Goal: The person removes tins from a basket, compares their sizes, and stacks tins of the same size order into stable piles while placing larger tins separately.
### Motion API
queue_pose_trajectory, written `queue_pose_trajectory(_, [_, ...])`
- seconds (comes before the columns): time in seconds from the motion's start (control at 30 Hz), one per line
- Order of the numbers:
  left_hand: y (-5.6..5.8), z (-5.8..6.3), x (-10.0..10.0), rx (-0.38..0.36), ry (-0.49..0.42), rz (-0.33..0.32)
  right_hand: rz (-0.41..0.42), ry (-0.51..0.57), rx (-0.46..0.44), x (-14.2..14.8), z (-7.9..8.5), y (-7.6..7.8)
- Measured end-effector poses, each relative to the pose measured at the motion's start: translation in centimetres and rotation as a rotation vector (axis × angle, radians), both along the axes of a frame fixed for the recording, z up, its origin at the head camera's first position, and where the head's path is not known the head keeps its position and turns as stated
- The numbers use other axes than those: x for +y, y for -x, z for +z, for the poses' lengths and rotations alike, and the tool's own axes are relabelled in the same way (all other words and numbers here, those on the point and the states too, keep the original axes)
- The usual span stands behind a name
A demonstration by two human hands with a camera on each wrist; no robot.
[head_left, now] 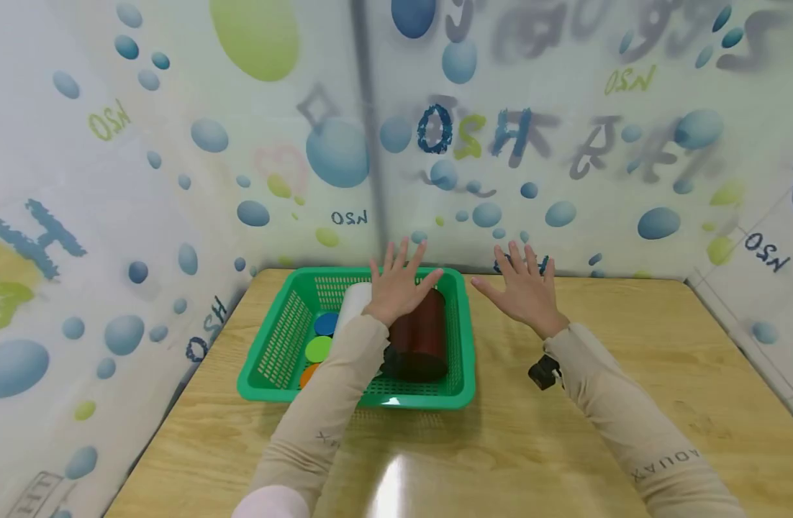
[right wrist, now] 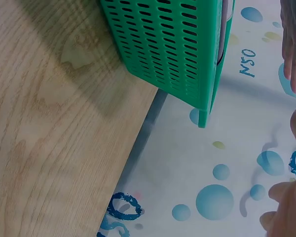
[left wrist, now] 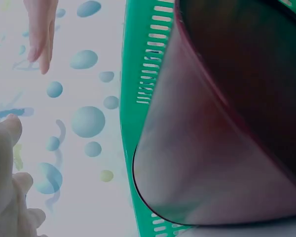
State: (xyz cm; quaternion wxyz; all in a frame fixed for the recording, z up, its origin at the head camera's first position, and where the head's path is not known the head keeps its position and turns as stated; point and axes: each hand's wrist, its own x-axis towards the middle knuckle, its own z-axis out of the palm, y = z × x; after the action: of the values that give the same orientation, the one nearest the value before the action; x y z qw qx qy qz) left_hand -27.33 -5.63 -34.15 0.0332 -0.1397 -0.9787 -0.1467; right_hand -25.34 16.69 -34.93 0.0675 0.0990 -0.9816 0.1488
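Observation:
My left hand [head_left: 399,289] is held above the green basket [head_left: 254,392], palm down, with fingers straight and spread. Below it lies a dark red cylinder [head_left: 422,342], partly covered by the hand and wrist. A white cylinder [head_left: 358,298] lies beside it, mostly behind the forearm. Along the basket's left side are a blue disc [head_left: 326,324], a light green disc [head_left: 318,350] and an orange disc [head_left: 309,374]. To the right of the basket, my right hand [head_left: 527,293] hovers over the table with fingers spread. Neither hand holds anything.
The basket stands on a light wooden table [head_left: 604,432]. Patterned white walls [head_left: 552,180] with blue and green dots enclose the table at the back and sides. A small black device [head_left: 544,373] sits at the right wrist.

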Motion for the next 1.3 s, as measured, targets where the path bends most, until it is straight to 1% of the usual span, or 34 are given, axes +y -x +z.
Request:
queue_pose_trajectory(0.17, [-0.2,0.2,-0.7,-0.008,-0.002,0.01,0.012,0.01,0.012,-0.1,-0.1,-0.3])
queue_pose_trajectory(0.3, [-0.5,0.2,-1.5,0.003,-0.017,0.014,0.028,0.017,0.009,-0.1,-0.3,-0.7])
queue_pose_trajectory(0.5, [-0.7,0.5,-3.4,0.015,-0.041,0.023,0.061,0.043,-0.002,-0.4,-0.7,-1.1])
queue_pose_trajectory(0.6, [-0.9,0.8,-4.5,0.011,-0.057,0.03,0.08,0.055,0.011,-0.5,-1.0,-1.4])
queue_pose_trajectory(0.77, [-1.3,1.2,-6.4,0.018,-0.055,0.045,0.125,0.092,0.02,-0.9,-1.3,-2.0])
queue_pose_trajectory(1.0, [-2.1,1.6,-9.4,0.04,-0.051,0.054,0.189,0.149,-0.048,-1.8,-1.2,-2.9])
queue_pose_trajectory(1.2, [-2.9,2.1,-11.8,0.03,-0.054,0.052,0.232,0.21,-0.08,-2.6,-1.2,-3.2])
queue_pose_trajectory(1.3, [-3.3,2.3,-12.8,0.022,-0.076,0.057,0.249,0.251,-0.106,-3.1,-1.3,-3.3])
